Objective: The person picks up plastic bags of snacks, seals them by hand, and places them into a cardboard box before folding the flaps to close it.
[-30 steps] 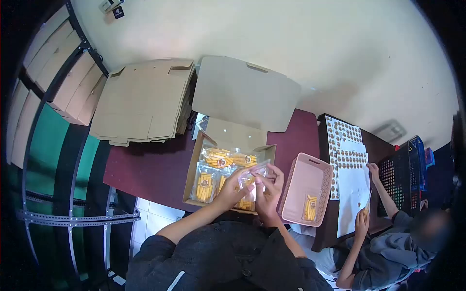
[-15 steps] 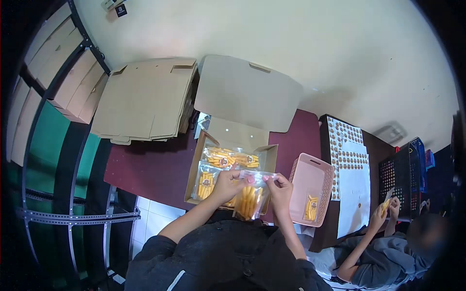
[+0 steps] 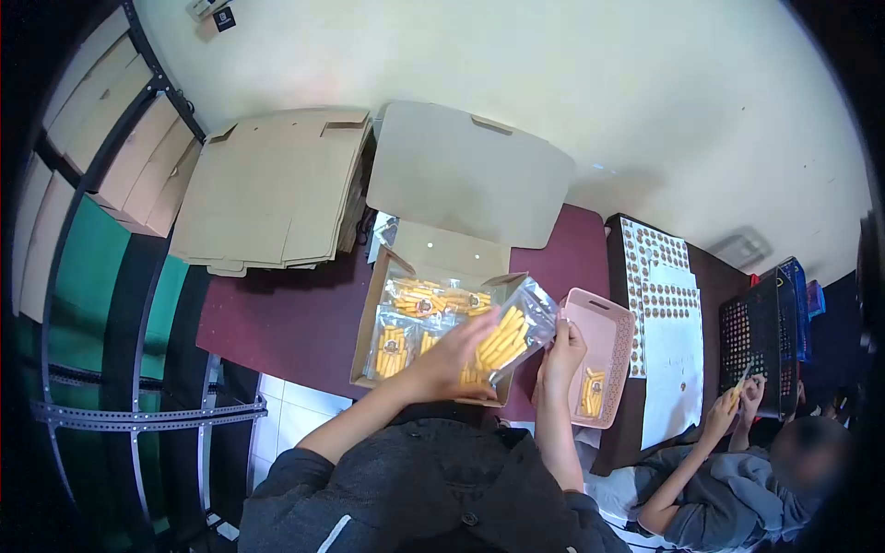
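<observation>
My right hand (image 3: 562,358) pinches the top end of a clear plastic bag of yellow stick snacks (image 3: 505,337), which is tilted over the right side of an open cardboard box (image 3: 365,343). My left hand (image 3: 452,358), slightly blurred, has its fingers stretched out at the bag's lower left end, above the box. Inside the box lie several similar labelled bags, such as a snack bag (image 3: 394,350) at the left and another snack bag (image 3: 426,300) at the back. My left hand hides part of the box's contents.
Right of the box stands a pink basket (image 3: 599,320) with one snack bag (image 3: 592,392) in it. Flattened cardboard boxes (image 3: 267,189) are stacked at the back left. Sticker sheets (image 3: 671,304) lie on a dark table, where another person (image 3: 728,479) handles a bag. Metal shelving (image 3: 147,415) stands left.
The bag, held upright by its top in both hands before, has turned and swung up to the right. My left hand has left its top edge and moved to its lower end.
</observation>
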Demonstrator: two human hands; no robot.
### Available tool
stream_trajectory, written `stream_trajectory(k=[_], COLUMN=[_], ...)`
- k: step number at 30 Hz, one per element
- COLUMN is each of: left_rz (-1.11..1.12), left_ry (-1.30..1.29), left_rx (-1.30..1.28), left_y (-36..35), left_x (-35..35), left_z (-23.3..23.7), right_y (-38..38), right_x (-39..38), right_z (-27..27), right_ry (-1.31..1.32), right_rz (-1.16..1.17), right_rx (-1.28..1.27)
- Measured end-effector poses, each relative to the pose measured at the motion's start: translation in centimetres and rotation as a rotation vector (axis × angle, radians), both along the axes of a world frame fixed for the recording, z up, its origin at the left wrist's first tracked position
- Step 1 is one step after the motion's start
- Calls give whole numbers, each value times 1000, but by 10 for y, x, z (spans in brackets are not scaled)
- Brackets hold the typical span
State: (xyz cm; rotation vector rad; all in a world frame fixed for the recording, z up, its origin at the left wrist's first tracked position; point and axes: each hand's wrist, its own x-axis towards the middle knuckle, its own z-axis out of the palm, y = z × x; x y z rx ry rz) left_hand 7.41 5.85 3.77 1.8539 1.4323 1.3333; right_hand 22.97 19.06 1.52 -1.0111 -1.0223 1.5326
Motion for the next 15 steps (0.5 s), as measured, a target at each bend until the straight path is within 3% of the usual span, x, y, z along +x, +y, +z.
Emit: stream_trajectory(k=[1,3,13,15], left_rz=[3,-34,48,22], left_ry=[-2,425,64,-797], left_rx=[0,-113,-138,-419], left_y=[1,2,5,6], left_x=[5,14,-4,-11], left_z=[-3,-6,-36,-42], right_y=[2,8,10,5], right_x=[1,1,3,-7], right_z=[-3,-9,-17,-9], right_ry=[-2,26,-21,-97], right_rz=[3,-19,143,177], right_rx=[0,-136,-182,-41])
